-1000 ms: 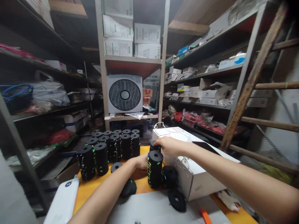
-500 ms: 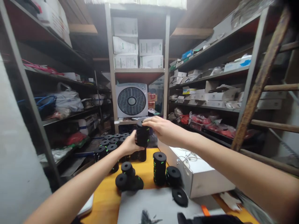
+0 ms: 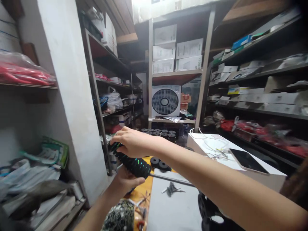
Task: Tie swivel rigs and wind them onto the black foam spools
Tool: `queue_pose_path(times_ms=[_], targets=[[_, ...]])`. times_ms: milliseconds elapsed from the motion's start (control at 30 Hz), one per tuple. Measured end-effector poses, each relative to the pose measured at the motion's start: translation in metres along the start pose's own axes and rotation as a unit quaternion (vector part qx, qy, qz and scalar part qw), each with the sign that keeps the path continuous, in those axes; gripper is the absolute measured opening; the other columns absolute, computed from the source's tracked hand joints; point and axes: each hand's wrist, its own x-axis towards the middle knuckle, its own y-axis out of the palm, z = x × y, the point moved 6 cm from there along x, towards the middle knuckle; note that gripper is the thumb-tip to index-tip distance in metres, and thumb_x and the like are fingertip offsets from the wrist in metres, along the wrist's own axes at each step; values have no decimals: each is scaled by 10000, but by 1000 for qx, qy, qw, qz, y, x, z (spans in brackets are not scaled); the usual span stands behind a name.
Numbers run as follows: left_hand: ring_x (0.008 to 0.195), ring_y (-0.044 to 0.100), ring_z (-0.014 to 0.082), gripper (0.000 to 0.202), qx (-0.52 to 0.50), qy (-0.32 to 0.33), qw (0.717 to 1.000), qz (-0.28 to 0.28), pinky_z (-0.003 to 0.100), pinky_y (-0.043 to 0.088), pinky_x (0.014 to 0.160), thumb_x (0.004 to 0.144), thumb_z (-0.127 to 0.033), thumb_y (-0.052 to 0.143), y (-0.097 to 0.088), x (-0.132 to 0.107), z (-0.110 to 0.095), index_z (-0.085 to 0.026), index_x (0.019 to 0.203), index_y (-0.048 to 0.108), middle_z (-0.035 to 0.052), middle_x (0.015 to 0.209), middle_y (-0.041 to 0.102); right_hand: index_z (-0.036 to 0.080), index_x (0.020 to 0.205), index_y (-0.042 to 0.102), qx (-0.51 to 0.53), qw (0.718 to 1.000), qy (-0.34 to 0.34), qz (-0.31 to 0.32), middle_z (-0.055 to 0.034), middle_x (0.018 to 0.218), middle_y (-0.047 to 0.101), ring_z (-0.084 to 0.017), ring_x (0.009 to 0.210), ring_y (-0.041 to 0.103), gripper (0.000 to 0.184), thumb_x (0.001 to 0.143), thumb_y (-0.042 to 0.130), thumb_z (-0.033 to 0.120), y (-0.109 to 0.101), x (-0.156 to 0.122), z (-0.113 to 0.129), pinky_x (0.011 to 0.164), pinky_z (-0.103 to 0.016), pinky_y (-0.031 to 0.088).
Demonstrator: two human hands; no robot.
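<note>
A tilted stack of black ring-shaped discs, with small green flecks along its side, is between my two hands at the left of the table. My left hand grips it from below, thumb along its near side. Over its upper left end, my right hand has its fingers curled round the discs. A thin metal rod sticks out from the stack's lower right end and passes behind my right forearm. Loose black discs lie just beyond, and more stacked discs stand at the back, partly hidden by my right arm.
A white board with a dark scrap on it lies on the yellow table. To the right, a white box carries a phone and thin wires. A box fan and loaded shelves stand behind; a pillar rises left.
The view has swung left. Both hands have come from the back of the table to its left side; the stack between them, upright before, now leans over with a rod at its end.
</note>
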Motion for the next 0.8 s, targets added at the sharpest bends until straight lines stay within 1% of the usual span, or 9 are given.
queue_pose_path(times_ms=[100,200,267,400,533,600,700,733,800], targets=[[1159,585,297,485,-33,-2,999,-20,446,391,1050,623,-170,760,3,-9,13,-196,1094,646,63,1126,718,156,1161,593,-4,998,-7,57,-73,1177,623,-234,1071,601,254,928,593,257,21,11,6,914,-463,486],[1232,527,293,515,-71,5,997,-16,442,279,1124,631,-213,771,12,-6,26,-207,1131,649,61,1106,727,165,1169,590,-11,992,0,126,-80,1204,607,-230,1045,613,271,932,590,297,36,17,2,878,-451,516],[1272,489,286,530,-102,8,995,-3,425,249,1139,633,-231,776,22,-6,35,-213,1148,649,64,1107,728,168,1178,584,-10,984,10,176,-82,1203,606,-224,1024,620,280,935,586,307,44,20,-3,858,-437,528],[1264,498,299,545,-170,-11,985,6,421,317,1105,646,-223,750,50,-14,52,-206,1180,642,80,1171,702,168,1187,578,2,959,14,282,-79,1189,610,-213,985,632,288,935,586,308,63,16,-2,821,-415,544],[1225,534,308,625,-223,-45,974,-18,404,346,1086,608,-192,764,92,-26,65,-221,1217,623,65,1208,684,162,1141,600,0,931,28,364,-71,1141,632,-201,949,642,261,935,586,321,79,-5,6,804,-401,548],[1206,551,305,676,-250,-61,966,-25,398,342,1089,590,-179,778,116,-30,67,-215,1241,603,69,1216,679,160,1131,605,0,923,39,382,-70,1133,635,-200,948,642,256,933,588,323,82,-20,7,805,-401,546],[1208,557,298,774,-299,-81,951,-16,387,396,1048,561,-168,797,149,-34,65,-211,1293,548,74,1225,672,157,1102,616,6,921,57,386,-63,1103,645,-195,933,644,231,932,591,312,79,-45,7,801,-397,545],[1205,560,299,798,-311,-88,946,-13,385,411,1034,552,-172,804,157,-34,64,-209,1302,534,77,1219,674,156,1098,616,11,923,61,380,-62,1096,647,-195,931,644,228,932,591,309,76,-52,7,802,-398,544],[1226,544,299,827,-326,-99,940,-11,371,407,1038,529,-196,821,166,-34,62,-202,1301,526,83,1233,662,159,1082,622,29,931,61,360,-59,1087,648,-195,936,640,218,929,594,311,71,-63,7,812,-401,537]])
